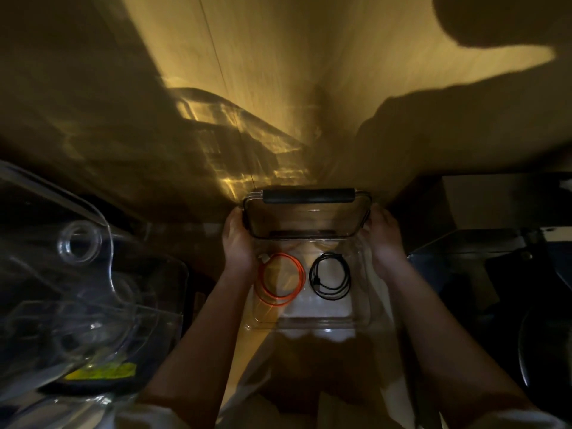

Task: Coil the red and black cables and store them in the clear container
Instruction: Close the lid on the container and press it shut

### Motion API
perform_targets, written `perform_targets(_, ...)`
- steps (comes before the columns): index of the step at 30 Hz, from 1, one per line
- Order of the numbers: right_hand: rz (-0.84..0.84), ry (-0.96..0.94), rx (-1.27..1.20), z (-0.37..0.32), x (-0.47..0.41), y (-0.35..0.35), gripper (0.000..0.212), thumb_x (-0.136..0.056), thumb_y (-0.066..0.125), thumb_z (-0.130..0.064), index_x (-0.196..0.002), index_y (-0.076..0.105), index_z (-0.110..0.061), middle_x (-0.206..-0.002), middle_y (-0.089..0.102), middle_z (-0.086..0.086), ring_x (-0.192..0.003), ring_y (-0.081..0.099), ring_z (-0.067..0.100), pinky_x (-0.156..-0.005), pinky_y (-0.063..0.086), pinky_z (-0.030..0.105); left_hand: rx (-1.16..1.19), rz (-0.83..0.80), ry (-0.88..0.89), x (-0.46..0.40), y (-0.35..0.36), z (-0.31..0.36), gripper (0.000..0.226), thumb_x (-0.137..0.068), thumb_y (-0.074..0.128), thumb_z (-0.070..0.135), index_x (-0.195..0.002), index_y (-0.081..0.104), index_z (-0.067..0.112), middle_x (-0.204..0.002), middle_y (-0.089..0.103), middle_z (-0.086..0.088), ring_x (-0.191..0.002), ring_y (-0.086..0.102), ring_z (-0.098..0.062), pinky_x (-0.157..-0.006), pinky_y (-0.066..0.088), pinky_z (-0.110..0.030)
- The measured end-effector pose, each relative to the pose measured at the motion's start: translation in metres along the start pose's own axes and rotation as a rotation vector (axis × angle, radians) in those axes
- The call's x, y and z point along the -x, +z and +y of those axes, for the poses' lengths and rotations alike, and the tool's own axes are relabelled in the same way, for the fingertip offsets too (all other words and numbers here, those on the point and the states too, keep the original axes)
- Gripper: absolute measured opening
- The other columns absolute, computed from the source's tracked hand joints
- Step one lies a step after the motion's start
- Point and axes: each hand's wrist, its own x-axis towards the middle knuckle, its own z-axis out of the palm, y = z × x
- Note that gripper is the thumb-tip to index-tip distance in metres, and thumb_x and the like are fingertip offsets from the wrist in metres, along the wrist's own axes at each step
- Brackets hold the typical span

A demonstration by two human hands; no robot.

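Note:
A clear container (pixel 312 323) sits on the wooden table in front of me. Inside it the red cable (pixel 282 278) lies coiled on the left and the black cable (pixel 330 276) lies coiled on the right, apart from each other. A clear lid with dark clips (pixel 308 216) is tilted over the container's far edge. My left hand (pixel 238 243) grips the lid's left side and my right hand (pixel 385 239) grips its right side.
Several clear plastic tubs and a lid with a round hole (pixel 80 246) are stacked at the left, one with a yellow label (pixel 102 371). Dark boxes (pixel 495 243) stand at the right. The wooden wall (pixel 278 88) rises just behind the container.

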Motion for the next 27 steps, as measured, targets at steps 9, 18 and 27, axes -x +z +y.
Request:
perform_targets(9,0.043,-0.164,-0.086,-0.044,0.065,0.001,0.039,-0.088,0.046,-0.046,-0.111,0.063,-0.021,-0.114,0.065,0.022,-0.104,0.064,0.027,-0.098,0.047,0.042,0.107,0.037,0.002,0.021,-0.006,0.005,0.033,-0.096,0.049,0.04,-0.117,0.066,0.021,-0.118,0.067,-0.006,-0.115,0.062,-0.026,-0.103,0.047,-0.041)
perform_targets(18,0.032,-0.214,-0.15,-0.054,0.12,-0.009,0.03,-0.103,0.043,-0.027,-0.124,0.058,-0.01,-0.119,0.063,0.017,-0.108,0.061,0.033,-0.084,0.048,0.032,0.271,0.067,-0.02,0.046,-0.026,0.019,0.033,-0.094,0.055,0.028,-0.124,0.064,0.018,-0.122,0.067,-0.01,-0.113,0.063,-0.025,-0.105,0.046,-0.044)
perform_targets(27,0.054,-0.181,-0.232,-0.044,0.157,-0.021,0.029,-0.102,0.047,-0.025,-0.128,0.058,-0.027,-0.12,0.065,0.002,-0.109,0.064,0.019,-0.099,0.051,0.045,0.254,0.028,0.02,0.07,-0.046,0.018,0.028,-0.093,0.058,0.022,-0.121,0.064,0.016,-0.116,0.067,-0.009,-0.103,0.065,-0.025,-0.08,0.056,-0.037)
